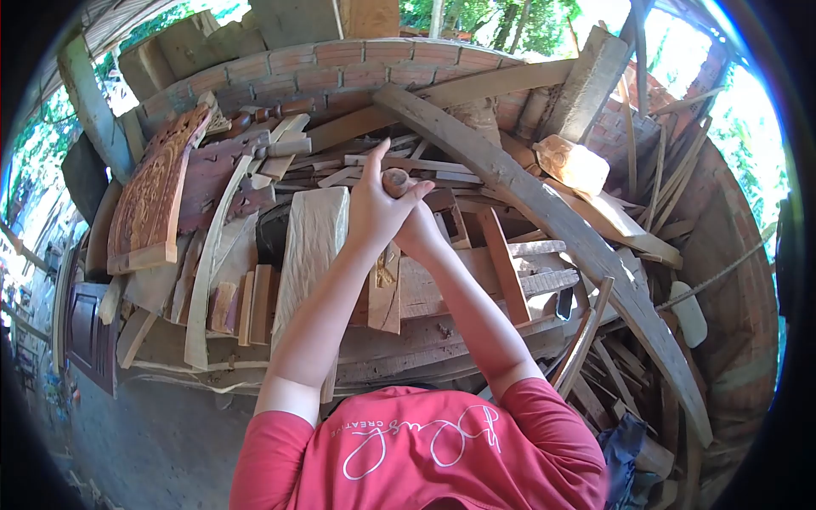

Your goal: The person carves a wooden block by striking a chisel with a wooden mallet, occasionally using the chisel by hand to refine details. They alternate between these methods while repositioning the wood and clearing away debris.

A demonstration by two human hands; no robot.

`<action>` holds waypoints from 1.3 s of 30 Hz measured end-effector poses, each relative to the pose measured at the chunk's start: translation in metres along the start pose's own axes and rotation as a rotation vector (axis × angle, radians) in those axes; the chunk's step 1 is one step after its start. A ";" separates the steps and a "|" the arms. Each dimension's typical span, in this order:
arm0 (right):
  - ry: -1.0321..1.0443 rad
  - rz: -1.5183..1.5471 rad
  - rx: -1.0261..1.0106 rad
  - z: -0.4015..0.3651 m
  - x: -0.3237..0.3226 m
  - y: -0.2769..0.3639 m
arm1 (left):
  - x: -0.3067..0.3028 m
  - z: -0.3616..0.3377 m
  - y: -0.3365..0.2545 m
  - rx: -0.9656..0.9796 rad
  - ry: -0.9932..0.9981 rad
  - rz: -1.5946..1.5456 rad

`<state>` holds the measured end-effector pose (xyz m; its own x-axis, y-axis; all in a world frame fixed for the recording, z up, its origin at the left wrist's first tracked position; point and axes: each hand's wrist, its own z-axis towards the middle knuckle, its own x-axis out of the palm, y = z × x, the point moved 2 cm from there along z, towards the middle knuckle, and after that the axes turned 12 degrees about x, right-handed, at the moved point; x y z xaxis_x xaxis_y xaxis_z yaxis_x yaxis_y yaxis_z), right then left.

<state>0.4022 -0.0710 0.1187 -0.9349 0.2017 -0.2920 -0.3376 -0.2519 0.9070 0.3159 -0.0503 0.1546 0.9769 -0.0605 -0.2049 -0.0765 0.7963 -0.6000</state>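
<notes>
My two hands meet near the middle of the view, in front of the wood pile. Between them shows the round brown end of a wooden piece, seen nearly end-on; its length is hidden. My left hand presses against it, one finger pointing up and the thumb stretched across to the right. My right hand closes around it from the right and below, most of its fingers out of sight. Under my hands lie a short pale board and a wide rough plank.
A long heavy beam slants across the right side. Carved reddish panels lean at the left, near turned wooden pieces. A curved brick wall rises behind. Thin offcuts and a rope are at the right.
</notes>
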 end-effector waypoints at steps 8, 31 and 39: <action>-0.201 -0.669 0.406 -0.057 -0.112 -0.072 | 0.016 -0.020 0.037 -0.118 -0.119 -0.124; -0.287 -0.958 1.129 -0.173 -0.150 -0.135 | 0.014 -0.007 0.038 -0.191 -0.036 -0.074; -0.231 -0.242 0.987 -0.229 -0.174 -0.138 | 0.009 -0.005 0.027 -0.250 0.025 -0.063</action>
<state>0.5866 -0.2877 -0.0250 -0.7752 0.3466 -0.5281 -0.1762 0.6842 0.7077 0.3219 -0.0321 0.1329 0.9763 -0.1228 -0.1784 -0.0655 0.6175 -0.7838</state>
